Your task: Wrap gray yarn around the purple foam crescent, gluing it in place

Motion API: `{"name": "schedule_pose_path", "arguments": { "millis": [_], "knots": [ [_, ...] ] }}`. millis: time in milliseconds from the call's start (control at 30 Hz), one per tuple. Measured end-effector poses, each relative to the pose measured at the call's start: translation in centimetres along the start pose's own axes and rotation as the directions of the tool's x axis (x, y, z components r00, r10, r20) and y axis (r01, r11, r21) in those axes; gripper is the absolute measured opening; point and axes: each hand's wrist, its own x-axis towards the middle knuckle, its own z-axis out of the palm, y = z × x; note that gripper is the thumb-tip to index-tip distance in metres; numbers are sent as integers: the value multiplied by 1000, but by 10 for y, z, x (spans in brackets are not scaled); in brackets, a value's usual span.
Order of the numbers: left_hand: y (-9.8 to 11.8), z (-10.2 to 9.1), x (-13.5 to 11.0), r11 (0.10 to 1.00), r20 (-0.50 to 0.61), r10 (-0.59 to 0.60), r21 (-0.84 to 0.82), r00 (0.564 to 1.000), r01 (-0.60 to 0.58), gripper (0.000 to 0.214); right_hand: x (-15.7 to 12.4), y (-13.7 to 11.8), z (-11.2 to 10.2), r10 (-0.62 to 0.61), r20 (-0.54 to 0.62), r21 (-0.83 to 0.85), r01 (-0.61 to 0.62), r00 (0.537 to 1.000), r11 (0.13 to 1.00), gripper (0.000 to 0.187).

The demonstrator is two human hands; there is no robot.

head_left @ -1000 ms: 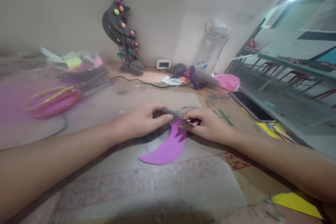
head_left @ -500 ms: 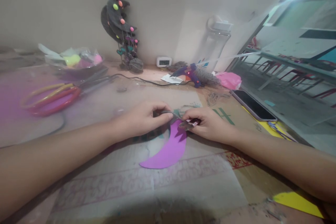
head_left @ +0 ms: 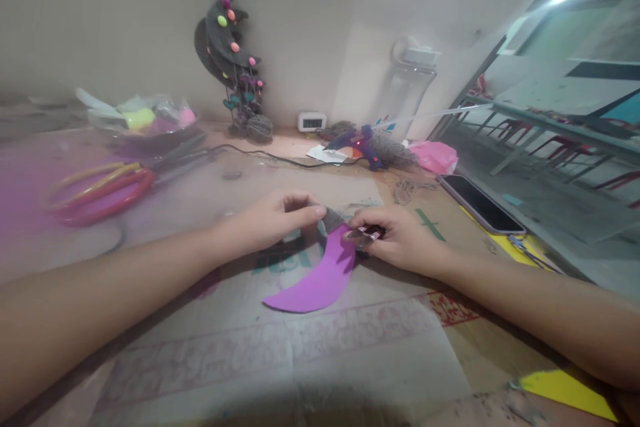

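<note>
A purple crescent [head_left: 320,280], flat like foam sheet or card, is held up in front of me with its lower tip pointing left. Grey yarn [head_left: 334,219] covers its upper end. My left hand [head_left: 280,217] is closed, thumb and curled fingers pinching that wrapped end. On the other side my right hand [head_left: 390,233] is closed too, its fingertips at the crescent's right edge beside the yarn. Within its fingers sits a small dark object [head_left: 367,233] with pinkish marks, its kind unclear. The fingers partly hide the crescent's top.
Scissors [head_left: 105,193] with red and yellow handles lie left. At the back are a decorated grey crescent hanging [head_left: 225,33], a clock [head_left: 312,122], a glue gun [head_left: 363,145], a grey yarn ball [head_left: 393,149] and a clear bottle [head_left: 407,93]. A phone [head_left: 483,203] lies right, near yellow sheet [head_left: 565,392].
My left thumb has drawn back slightly to the left, so more of the grey wrapped end shows. The crescent's lower tip sits a little higher. My right hand has hardly moved.
</note>
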Motion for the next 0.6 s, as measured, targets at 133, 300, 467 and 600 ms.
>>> {"name": "schedule_pose_path", "arguments": {
  "millis": [133, 300, 467, 600],
  "knots": [
    [0, -1, 0, 999, 51, 4, -42, 999, -1, 35, 1, 0, 0, -37, 3, -26, 37, 999, 999, 20],
    [0, 0, 1, 996, 93, -34, -83, 995, 41, 34, -1, 3, 2, -99, 8, -59, 99, 995, 993, 20],
    [2, 0, -1, 995, 75, -49, -79, 996, 55, 36, -5, 3, -3, -146, -29, -13, 146, 989, 989, 25],
    [1, 1, -1, 994, 82, -62, -90, 995, 69, 35, -7, 6, -8, -166, -166, -103, 151, 972, 983, 33]
  ]
}}
